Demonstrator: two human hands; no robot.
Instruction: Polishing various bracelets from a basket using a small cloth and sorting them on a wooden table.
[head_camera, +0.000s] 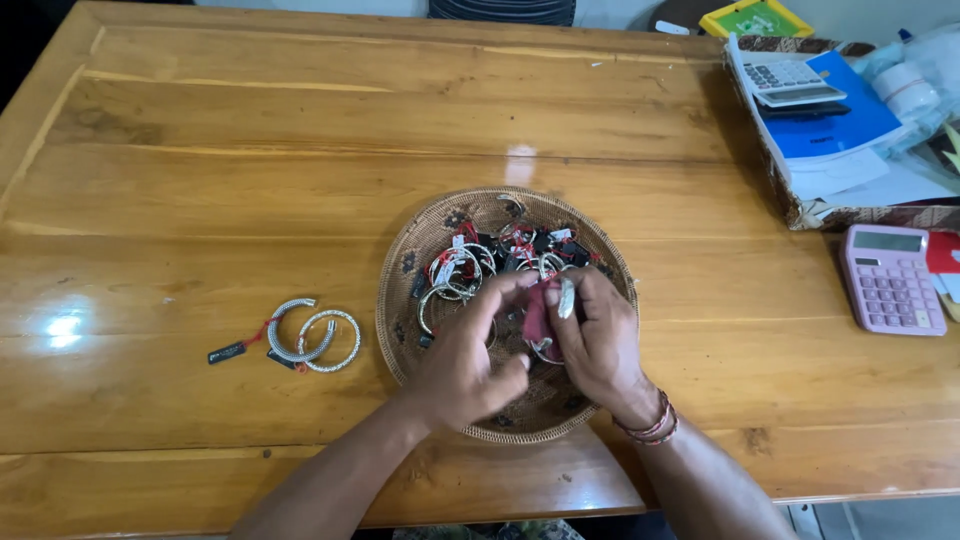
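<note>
wood table (200, 150) | basket (400, 300) | both hands (530, 345) grip bangle (545, 350) w/ red cloth (538, 315)

Glossy wooden table (250, 150), woven basket (400, 290), metal bangles (315, 335)

Brown woven basket (400, 300), silver bangles (312, 335), pink calculator (890, 280), dark red cloth (538, 315)

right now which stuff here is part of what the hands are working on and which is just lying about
In hand:
left hand
right hand
red cloth
silver bangle
woven basket of tagged bangles
two bangles set on table

Lying about:
pink calculator
white calculator
blue folder
</note>
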